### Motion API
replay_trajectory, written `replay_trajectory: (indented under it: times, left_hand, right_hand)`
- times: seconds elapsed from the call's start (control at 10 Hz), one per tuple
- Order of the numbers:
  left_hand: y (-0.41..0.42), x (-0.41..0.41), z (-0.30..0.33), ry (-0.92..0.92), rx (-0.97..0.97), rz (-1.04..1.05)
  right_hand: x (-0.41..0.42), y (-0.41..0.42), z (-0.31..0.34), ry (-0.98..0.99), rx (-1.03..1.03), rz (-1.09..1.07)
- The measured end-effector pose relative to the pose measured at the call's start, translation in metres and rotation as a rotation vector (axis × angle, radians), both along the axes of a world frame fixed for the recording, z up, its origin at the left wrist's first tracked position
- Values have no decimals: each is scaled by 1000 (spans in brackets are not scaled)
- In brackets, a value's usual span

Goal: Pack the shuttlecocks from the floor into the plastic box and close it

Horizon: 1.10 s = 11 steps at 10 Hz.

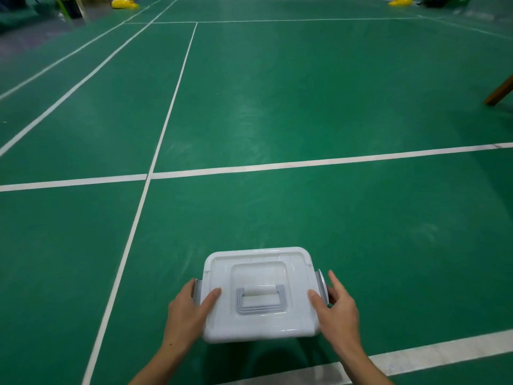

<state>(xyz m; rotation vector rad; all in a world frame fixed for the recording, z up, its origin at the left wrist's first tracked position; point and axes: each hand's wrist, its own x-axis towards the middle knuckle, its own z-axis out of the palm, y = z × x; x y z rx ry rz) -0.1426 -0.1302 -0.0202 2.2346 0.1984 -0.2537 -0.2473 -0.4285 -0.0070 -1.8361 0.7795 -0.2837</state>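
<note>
A white plastic box (258, 326) with its lid on stands on the green court floor, low in the middle of the view. A grey fold-down handle (260, 300) lies flat in the lid's recess. My left hand (186, 309) grips the box's left side, thumb on the lid, fingers on the grey left latch (196, 290). My right hand (337, 307) grips the right side the same way, at the grey right latch (322, 284), which sticks outward. No shuttlecocks show on the floor; the box's contents are hidden.
White court lines cross the green floor (277, 107) ahead and to the left. A wooden leg (499, 91) stands at the right edge. Two yellow post bases (123, 3) (399, 1) sit far back.
</note>
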Motion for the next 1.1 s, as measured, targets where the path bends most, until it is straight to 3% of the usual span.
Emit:
replay_trajectory:
  times: [0.3,0.5,0.6,0.8,1.1]
  left_hand:
    - [-16,-21,15,-209,-82,112]
    - [-31,-25,9,-191,-282,303]
    - [-39,-26,6,-218,-267,321]
    - [-35,-29,6,-288,-1,205]
    - [-14,38,33,-157,-40,33]
  right_hand:
    - [-2,8,5,37,-97,-3]
    - [-2,17,9,13,-140,-4]
    - [-1,24,5,-35,-237,-25]
    - [-5,24,-8,-11,-431,50]
    - [53,-17,23,78,-333,173]
